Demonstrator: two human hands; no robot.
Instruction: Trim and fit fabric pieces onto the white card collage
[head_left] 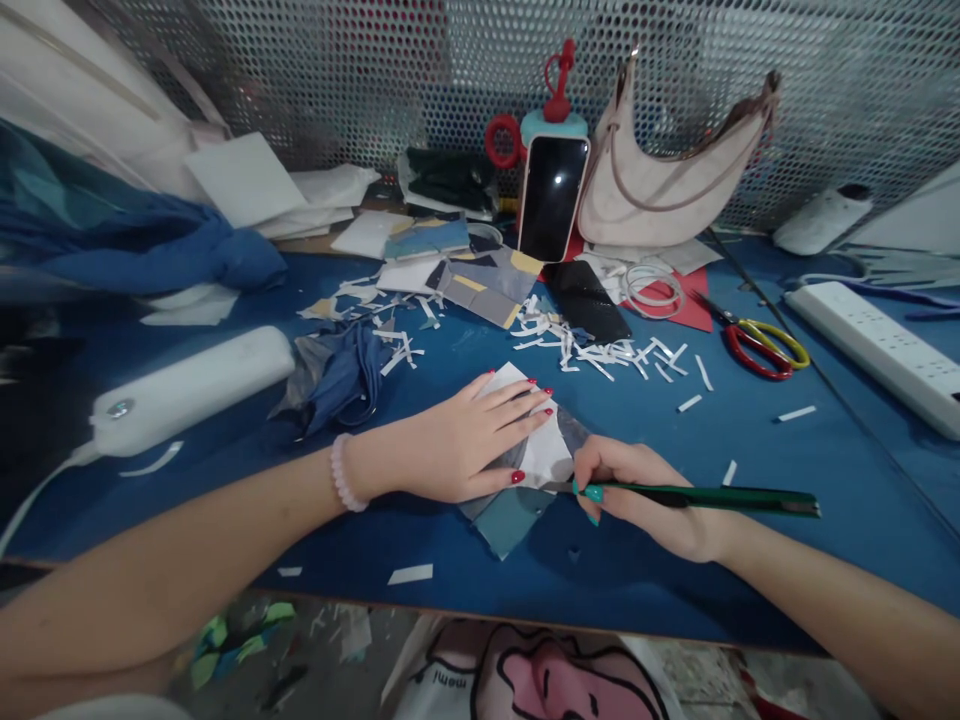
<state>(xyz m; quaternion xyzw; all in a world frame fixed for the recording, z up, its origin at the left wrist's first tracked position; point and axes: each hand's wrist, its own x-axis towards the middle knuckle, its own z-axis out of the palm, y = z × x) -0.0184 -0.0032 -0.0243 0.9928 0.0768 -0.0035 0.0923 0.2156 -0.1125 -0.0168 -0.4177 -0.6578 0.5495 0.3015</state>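
My left hand (480,437) lies flat with its fingers spread, pressing a white paper piece (546,455) down on the blue table. Under the paper is a grey-blue sheet piece (514,522), its lower corner sticking out towards me. Just to the right, my right hand (626,487) is closed around a slim green utility knife (720,497). The knife lies nearly level, its thin grey tip at the lower edge of the white paper. Part of the sheet is covered by my left hand.
White paper strips (600,355) and grey offcuts (480,290) are scattered behind my hands. Red-and-yellow-handled scissors (765,348) and a power strip (885,345) lie right. A white corded device (195,385) and crumpled blue cloth (345,370) lie left. A phone (553,200) leans upright at the back.
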